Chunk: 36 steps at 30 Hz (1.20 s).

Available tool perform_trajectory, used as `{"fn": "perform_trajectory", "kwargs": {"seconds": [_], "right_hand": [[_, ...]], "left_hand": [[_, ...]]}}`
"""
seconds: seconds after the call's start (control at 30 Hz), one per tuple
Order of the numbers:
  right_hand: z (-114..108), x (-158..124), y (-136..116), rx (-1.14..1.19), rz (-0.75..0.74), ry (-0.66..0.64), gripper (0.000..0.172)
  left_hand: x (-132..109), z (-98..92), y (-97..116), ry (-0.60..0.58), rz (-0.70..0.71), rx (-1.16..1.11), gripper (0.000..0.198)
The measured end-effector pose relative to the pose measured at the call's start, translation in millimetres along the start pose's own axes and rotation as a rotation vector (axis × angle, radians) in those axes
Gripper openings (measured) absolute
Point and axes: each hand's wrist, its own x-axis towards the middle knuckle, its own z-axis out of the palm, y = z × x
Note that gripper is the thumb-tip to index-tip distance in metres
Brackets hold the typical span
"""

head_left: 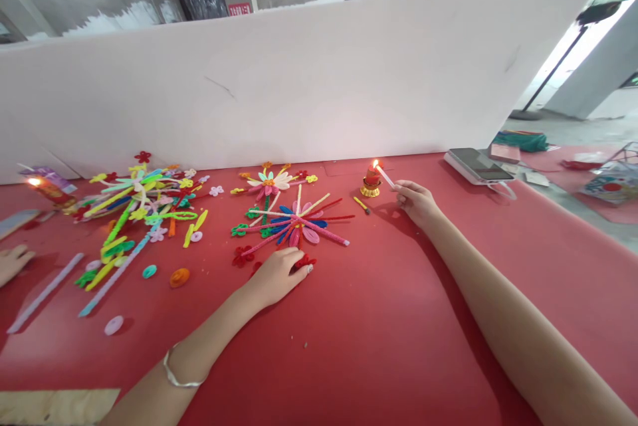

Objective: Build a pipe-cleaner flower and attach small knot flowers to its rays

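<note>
My right hand [416,201] is closed round a thin white stick [385,177] and holds its tip in the flame of a small red candle [371,181] on a gold base. My left hand [279,274] rests on the red table [379,319], fingers curled on a red pipe-cleaner flower [305,261]. Just beyond it lies a cluster of pink, blue and red pipe-cleaner flowers [294,223]. A silver bangle [177,373] circles my left wrist.
A heap of multicoloured pipe-cleaner pieces [139,203] lies at the left, with a second lit candle [47,188] and another person's hand [12,260] at the far left edge. A white board [299,80] walls the table's back. A phone on a white box [478,165] sits at the right.
</note>
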Motion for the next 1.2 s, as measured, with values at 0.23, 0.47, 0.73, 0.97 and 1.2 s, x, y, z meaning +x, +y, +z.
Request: {"fn": "perform_trajectory", "kwargs": {"seconds": [0.23,0.47,0.73,0.97,1.2], "right_hand": [[2.3,-1.0,-1.5,0.001,-0.001,0.001,0.03],[-0.3,0.9,0.4,-0.023,-0.023,-0.021,0.029],[0.6,-0.2,-0.2,0.007,0.0,0.005,0.031],[2.5,-1.0,-1.7,-0.03,-0.017,0.001,0.03],[-1.7,2.4,2.0,-0.037,-0.025,-0.026,0.03]], "left_hand": [[0.2,1.0,-2.8,0.004,0.0,-0.009,0.027],[0.0,0.7,-1.6,0.007,0.0,-0.009,0.026],[0.6,0.3,-0.5,0.003,-0.004,-0.015,0.027],[0.2,-0.2,-0.9,0.01,0.001,-0.02,0.027],[0.3,0.2,-1.3,0.011,0.009,-0.013,0.027]]}}
